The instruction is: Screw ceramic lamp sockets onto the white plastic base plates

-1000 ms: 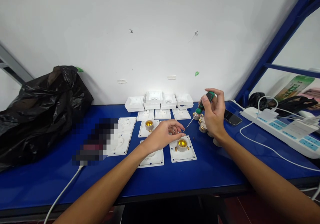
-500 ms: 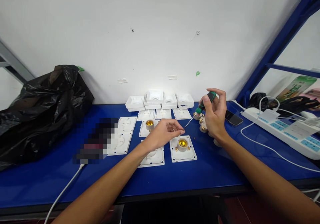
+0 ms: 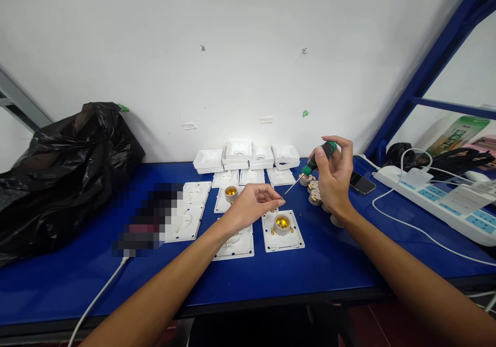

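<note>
The right hand [image 3: 332,179] is closed around a screwdriver [image 3: 310,170] with a green and black rubbery handle, fingers curled over the grip, the thin steel shaft slanting down and to the left. The left hand [image 3: 250,206] is pinched shut, thumb and fingertips [image 3: 279,201] meeting at the shaft's tip; whatever small part they grip is too tiny to make out. Both hands hover just above a square white plastic plate with a brass-lined lamp socket [image 3: 282,229], lying near the middle of the glossy blue surface [image 3: 329,264]. A tiny dark screw [image 3: 300,214] lies on the surface just beside that plate's far right corner.

A second socket plate [image 3: 231,197] lies farther back, and more white plates sit to its left and under the left wrist. Shallow white plastic box covers [image 3: 248,156] are stacked along the far edge against the wall. Loose beige sockets with brass terminals [image 3: 314,194] cluster behind the right hand. A dark smartphone [image 3: 361,183] lies toward the right, a white power strip with blue outlets [image 3: 442,202] beyond it. A crumpled black plastic bag [image 3: 62,171] fills the left end. No writing is legible.
</note>
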The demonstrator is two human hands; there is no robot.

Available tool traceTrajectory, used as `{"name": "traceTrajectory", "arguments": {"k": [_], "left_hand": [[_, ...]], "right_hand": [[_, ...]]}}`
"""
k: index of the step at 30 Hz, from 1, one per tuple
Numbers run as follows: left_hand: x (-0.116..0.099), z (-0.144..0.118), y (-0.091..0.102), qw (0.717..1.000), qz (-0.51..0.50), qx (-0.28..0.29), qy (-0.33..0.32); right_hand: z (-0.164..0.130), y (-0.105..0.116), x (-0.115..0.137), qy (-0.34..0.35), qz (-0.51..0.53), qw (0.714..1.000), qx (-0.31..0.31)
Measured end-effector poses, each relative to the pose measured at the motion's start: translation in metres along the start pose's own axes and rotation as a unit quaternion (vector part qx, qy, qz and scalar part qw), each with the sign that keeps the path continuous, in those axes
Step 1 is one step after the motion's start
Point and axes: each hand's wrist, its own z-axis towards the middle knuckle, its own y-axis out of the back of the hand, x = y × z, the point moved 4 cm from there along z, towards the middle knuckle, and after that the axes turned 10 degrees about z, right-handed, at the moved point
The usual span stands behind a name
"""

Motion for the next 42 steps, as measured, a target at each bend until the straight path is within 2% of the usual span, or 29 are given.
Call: {"name": "traceTrajectory", "arguments": {"k": [9, 19, 35, 39, 42], "left_hand": [[-0.0004, 0.0004, -0.0002, 1.0, -0.004, 0.0, 0.006], [0.004, 0.0029, 0.0001, 1.0, -0.008, -0.009, -0.007], [-0.0038, -0.0011, 0.0018, 0.999, -0.032, -0.013, 0.026], [-0.0039, -0.0018, 0.0021, 0.999, -0.029, -0.011, 0.031], [-0.0039, -0.0023, 0.0025, 0.999, -0.027, -0.016, 0.033]], "right_hand": [[0.0004, 0.0006, 0.0, 0.012, -0.008, 1.0, 0.002], [0.0001, 0.0008, -0.0044, -0.01, 0.007, 1.0, -0.004], [0.0005, 0.0029, -0.0046, -0.004, -0.006, 1.0, -0.026], [-0.0001, 0.0036, -0.0059, -0.015, -0.001, 1.0, -0.019], [-0.0001, 0.0042, -0.0063, 0.003, -0.026, 1.0, -0.007]]}}
